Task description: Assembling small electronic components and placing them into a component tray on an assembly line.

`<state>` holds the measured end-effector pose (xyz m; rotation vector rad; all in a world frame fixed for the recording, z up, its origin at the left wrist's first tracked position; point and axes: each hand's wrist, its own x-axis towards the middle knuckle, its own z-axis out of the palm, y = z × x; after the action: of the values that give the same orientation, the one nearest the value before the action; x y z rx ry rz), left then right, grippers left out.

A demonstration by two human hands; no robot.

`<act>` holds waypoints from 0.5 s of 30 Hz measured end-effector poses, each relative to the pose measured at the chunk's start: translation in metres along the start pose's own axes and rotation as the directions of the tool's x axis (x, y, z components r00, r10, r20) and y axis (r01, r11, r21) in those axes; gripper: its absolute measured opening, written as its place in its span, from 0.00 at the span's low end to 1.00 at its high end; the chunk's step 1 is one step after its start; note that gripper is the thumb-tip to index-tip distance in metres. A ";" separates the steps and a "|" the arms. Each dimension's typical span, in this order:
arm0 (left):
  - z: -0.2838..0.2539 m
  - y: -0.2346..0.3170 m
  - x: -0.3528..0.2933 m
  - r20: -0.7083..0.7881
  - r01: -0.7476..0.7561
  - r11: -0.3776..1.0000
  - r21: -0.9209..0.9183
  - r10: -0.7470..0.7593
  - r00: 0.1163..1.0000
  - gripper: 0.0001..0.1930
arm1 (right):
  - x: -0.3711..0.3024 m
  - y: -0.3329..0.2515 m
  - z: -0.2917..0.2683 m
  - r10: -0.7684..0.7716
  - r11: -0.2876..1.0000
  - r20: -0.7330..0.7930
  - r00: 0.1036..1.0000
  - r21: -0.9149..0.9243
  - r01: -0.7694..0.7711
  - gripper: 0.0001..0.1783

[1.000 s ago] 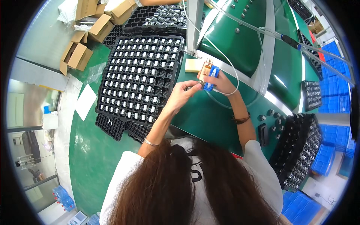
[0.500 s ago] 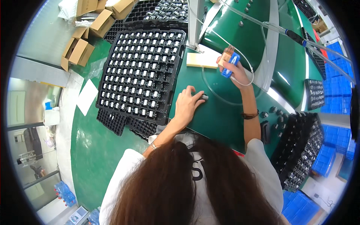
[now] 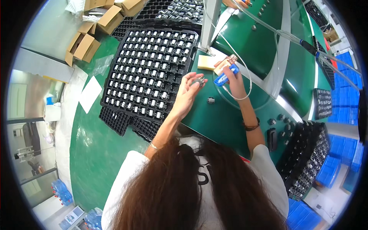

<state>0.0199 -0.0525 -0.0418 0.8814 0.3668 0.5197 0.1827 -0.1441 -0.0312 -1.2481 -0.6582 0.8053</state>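
- The left hand (image 3: 188, 91) is lifted over the green table (image 3: 214, 119), beside the black tray (image 3: 149, 73). Its fingertips pinch a small grey metal part (image 3: 199, 81).
- The right hand (image 3: 232, 78) is closed around a blue tool (image 3: 222, 78), beside a yellow pad (image 3: 206, 62).

This is a factory assembly station: a green workbench (image 3: 115, 153) carries a large black compartment tray (image 3: 149, 73) filled with rows of small metal parts, with more such trays stacked at the right (image 3: 306, 161). Flattened cardboard boxes (image 3: 88, 42) lie at the bench's far edge, and blue plastic crates (image 3: 347, 153) line the floor alongside
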 end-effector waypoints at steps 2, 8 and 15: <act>0.000 0.001 0.001 -0.010 0.006 1.000 -0.020 -0.006 1.000 0.20 | -0.002 -0.001 0.007 -0.084 0.996 0.048 0.995 0.005 0.084 0.13; 0.006 0.003 0.000 -0.008 0.050 0.998 -0.036 -0.050 0.999 0.18 | -0.003 0.008 0.016 -0.077 0.997 0.096 0.992 -0.020 0.079 0.13; 0.000 -0.006 -0.002 -0.111 0.022 0.990 -0.143 -0.038 0.993 0.17 | -0.005 0.018 0.029 -0.102 0.994 0.114 0.988 0.041 0.098 0.13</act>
<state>0.0198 -0.0574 -0.0464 0.7102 0.4404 0.5624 0.1530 -0.1296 -0.0431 -1.1333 -0.7909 0.8065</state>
